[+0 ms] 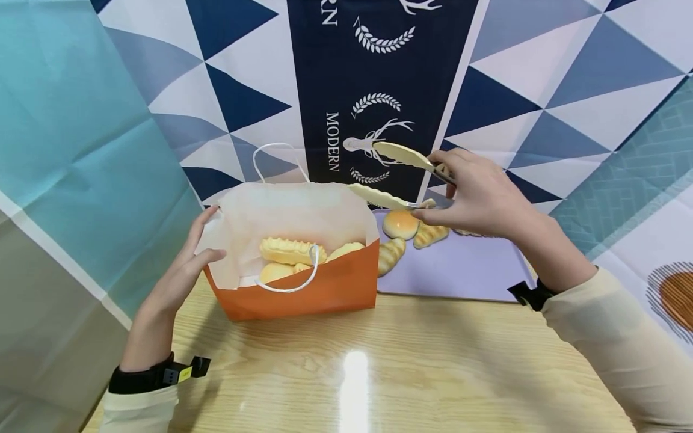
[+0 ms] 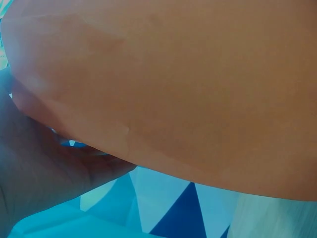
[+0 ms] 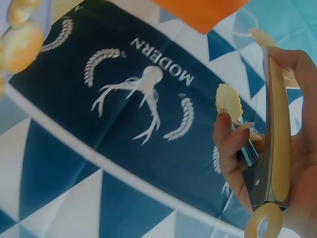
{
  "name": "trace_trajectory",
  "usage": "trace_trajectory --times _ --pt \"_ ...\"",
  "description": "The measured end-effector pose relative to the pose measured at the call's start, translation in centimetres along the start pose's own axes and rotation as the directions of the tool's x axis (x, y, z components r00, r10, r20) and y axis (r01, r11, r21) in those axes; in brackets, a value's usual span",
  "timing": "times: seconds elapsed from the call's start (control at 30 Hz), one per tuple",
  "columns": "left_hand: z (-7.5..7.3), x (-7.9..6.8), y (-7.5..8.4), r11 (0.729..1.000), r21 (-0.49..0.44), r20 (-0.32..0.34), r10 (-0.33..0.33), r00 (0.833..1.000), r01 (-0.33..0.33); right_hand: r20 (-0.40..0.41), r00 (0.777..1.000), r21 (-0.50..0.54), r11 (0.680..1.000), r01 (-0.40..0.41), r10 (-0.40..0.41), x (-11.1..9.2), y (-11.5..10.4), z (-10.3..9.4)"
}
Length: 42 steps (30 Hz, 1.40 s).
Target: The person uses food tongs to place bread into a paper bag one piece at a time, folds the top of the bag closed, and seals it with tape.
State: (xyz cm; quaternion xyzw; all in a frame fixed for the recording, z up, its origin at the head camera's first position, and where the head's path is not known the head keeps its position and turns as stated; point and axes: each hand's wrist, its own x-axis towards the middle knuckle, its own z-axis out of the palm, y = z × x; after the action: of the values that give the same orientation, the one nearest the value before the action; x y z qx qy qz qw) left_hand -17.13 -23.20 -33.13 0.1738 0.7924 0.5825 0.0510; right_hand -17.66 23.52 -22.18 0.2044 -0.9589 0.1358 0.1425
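An orange paper bag point(image 1: 325, 294) with white twisted handles stands open on the table, its pale inside facing me. Several breads lie in it, among them a long ridged bread point(image 1: 284, 249). My left hand point(image 1: 175, 279) grips the bag's left rim, thumb over the inner side; the left wrist view shows the orange wall point(image 2: 163, 99) filling most of the picture. In my right hand point(image 1: 482, 192) are tongs point(image 3: 280, 134) with cream scalloped tips, held above the tray's left part and right of the bag. The tong tips are spread apart with nothing between them.
A lilac tray point(image 1: 455, 270) sits right of the bag, holding a round bun point(image 1: 400, 225), striped rolls point(image 1: 391, 256) and another bread partly hidden by my right hand. Patterned cloth point(image 1: 379, 78) hangs behind. Wooden table point(image 1: 303, 367) extends in front.
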Motion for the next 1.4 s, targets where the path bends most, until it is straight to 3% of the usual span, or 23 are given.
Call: trace_trajectory --times 0.47,0.87,1.17,1.4 --pt "0.1 -0.1 0.2 1.000 0.012 0.002 -0.003 1.000 0.003 -0.018 0.995 -0.027 0.995 -0.096 0.096 -3.5 7.0 0.2" --pt "0.1 -0.1 0.1 1.000 0.013 0.003 0.003 1.000 -0.003 0.005 0.984 -0.076 0.981 -0.178 0.179 -5.2 12.1 1.0" --pt "-0.1 -0.2 0.0 1.000 0.009 0.005 0.000 1.000 0.000 0.038 0.961 -0.090 0.959 -0.270 0.274 -5.8 14.8 2.0" --pt "-0.2 -0.1 -0.1 1.000 0.003 0.005 0.003 1.000 -0.003 0.136 0.924 -0.082 0.933 -0.350 0.358 -6.6 17.6 3.0"
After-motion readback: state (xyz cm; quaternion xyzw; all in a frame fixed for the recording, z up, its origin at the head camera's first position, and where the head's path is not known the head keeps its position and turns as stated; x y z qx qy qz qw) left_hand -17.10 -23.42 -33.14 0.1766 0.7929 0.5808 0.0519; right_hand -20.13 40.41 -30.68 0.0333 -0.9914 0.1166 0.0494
